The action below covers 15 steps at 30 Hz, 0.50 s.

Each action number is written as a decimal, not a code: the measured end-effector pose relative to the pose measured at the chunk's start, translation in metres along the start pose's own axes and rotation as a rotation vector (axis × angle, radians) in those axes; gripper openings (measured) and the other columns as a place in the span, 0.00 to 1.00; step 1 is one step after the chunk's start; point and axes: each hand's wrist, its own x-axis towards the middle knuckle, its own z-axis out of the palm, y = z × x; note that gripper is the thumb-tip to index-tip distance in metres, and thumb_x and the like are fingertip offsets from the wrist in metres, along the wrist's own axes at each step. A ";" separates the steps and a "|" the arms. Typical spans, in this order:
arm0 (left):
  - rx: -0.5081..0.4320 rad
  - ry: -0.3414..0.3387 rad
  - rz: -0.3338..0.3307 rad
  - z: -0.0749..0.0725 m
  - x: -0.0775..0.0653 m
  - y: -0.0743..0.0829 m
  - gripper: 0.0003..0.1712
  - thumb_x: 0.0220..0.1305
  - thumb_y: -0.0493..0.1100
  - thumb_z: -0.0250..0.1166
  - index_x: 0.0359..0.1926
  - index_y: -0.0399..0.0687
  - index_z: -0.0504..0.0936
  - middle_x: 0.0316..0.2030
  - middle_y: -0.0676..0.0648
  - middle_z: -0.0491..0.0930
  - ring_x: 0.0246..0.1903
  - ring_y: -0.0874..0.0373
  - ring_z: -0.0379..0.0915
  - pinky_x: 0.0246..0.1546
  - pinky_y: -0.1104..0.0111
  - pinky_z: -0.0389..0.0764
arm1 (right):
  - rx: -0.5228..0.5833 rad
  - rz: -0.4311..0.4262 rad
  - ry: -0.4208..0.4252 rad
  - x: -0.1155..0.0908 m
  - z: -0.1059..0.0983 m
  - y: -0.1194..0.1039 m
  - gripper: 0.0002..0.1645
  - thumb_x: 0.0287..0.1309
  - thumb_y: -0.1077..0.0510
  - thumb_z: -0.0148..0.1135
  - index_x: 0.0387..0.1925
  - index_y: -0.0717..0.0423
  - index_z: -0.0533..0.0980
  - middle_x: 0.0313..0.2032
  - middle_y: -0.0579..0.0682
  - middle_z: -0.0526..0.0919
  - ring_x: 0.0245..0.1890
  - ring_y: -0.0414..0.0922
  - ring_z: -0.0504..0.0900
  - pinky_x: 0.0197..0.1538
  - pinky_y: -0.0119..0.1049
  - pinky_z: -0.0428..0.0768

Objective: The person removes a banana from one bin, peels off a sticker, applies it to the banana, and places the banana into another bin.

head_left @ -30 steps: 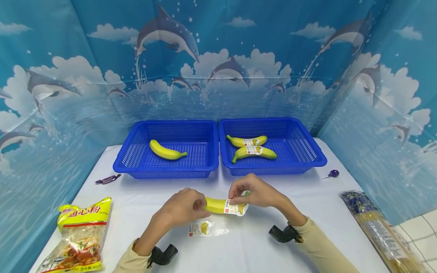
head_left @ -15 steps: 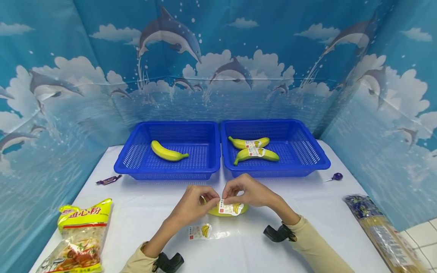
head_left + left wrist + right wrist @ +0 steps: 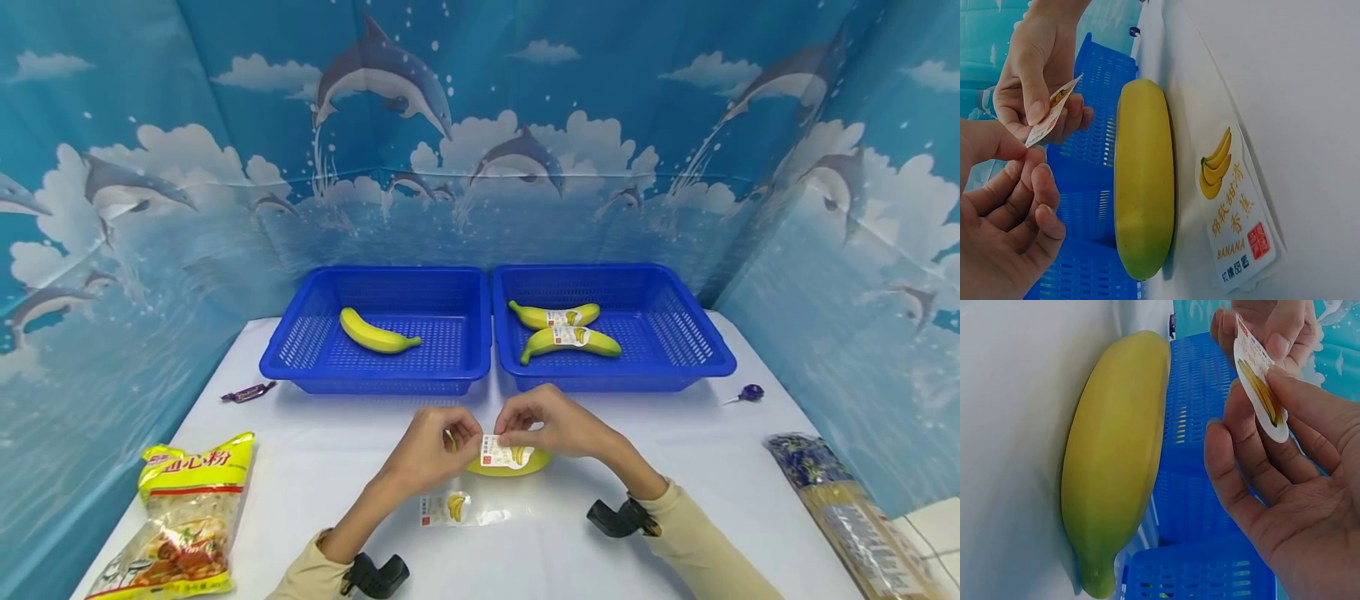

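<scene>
A banana sticker [image 3: 507,452] with printed bananas and writing is held up between both hands. My left hand [image 3: 442,446] pinches its left end between thumb and index finger, as the left wrist view shows. The right end is pinched by my right hand [image 3: 558,423], thumb over the label in the right wrist view. Under the sticker, on the white table, lies a plain yellow banana [image 3: 1116,437] with a greenish stem, apart from the fingers. A second sticker on clear backing [image 3: 1232,212] lies flat on the table, nearer the body than the banana.
Two blue baskets stand behind: the left basket [image 3: 375,387] holds one bare banana [image 3: 375,333], the right basket [image 3: 615,382] two labelled bananas [image 3: 573,342]. A wrapped candy [image 3: 248,392] and pasta bag [image 3: 191,517] lie left; a lollipop [image 3: 750,392] and noodle pack [image 3: 847,508] lie right.
My left hand has left the banana's end and come right to pinch the sticker's left end. The sticker now spans both hands above the banana. The view has shifted slightly.
</scene>
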 end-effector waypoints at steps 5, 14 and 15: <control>0.003 0.005 -0.014 0.001 0.001 -0.005 0.06 0.65 0.30 0.67 0.33 0.43 0.87 0.27 0.55 0.82 0.29 0.66 0.76 0.31 0.72 0.82 | -0.001 0.003 0.001 -0.002 -0.004 0.001 0.02 0.67 0.66 0.73 0.38 0.57 0.87 0.34 0.47 0.90 0.33 0.41 0.88 0.44 0.39 0.90; 0.007 -0.009 -0.061 0.005 0.002 -0.012 0.06 0.62 0.28 0.67 0.32 0.41 0.87 0.26 0.54 0.81 0.28 0.64 0.75 0.31 0.73 0.80 | -0.083 0.029 -0.005 -0.003 -0.007 0.008 0.03 0.66 0.66 0.74 0.35 0.56 0.87 0.30 0.45 0.90 0.29 0.38 0.87 0.38 0.35 0.89; 0.012 -0.013 -0.063 0.006 0.002 -0.012 0.06 0.62 0.28 0.67 0.32 0.41 0.87 0.26 0.54 0.81 0.28 0.64 0.75 0.31 0.73 0.80 | -0.093 0.022 -0.007 -0.004 -0.007 0.009 0.03 0.66 0.66 0.74 0.35 0.56 0.87 0.29 0.46 0.90 0.29 0.38 0.87 0.37 0.35 0.89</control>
